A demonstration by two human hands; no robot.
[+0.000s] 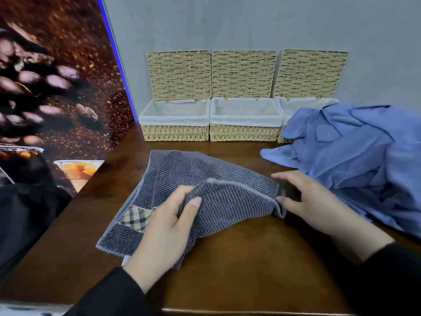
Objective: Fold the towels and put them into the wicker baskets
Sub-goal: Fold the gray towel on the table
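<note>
1. The left hand (164,229) has its grip pinched on the near edge of the grey towel (182,179), thumb on top and fingers tucked under the raised fold. The right hand (305,197) holds the same raised edge at its far end; its fingertips meet the cloth at the corner, though blur hides whether that grip is a firm pinch or only a light touch.
2. The grey towel lies on the bench (250,258) in front of the middle wicker basket (245,133), partly doubled over, with its left half still flat.
3. To fold it well, I would keep the lifted edge taut between both hands so it does not sag.
4. Carry that edge straight over to meet the far edge, matching corners before letting go, then smooth the crease flat.
5. Judged against the baskets' openings, at least one more fold seems needed before it will fit.
6. The towel is dark grey with fine diagonal ribbing, a paler hemmed border and a plaid patch (136,216) near its left end. It looks soft and limp, likely to slip out of line if released early.
7. A heap of blue cloth (355,156) sits right of the grey towel, covering part of the right-hand wicker basket (293,108); the left wicker basket (174,131) stands open with a white liner.
</note>
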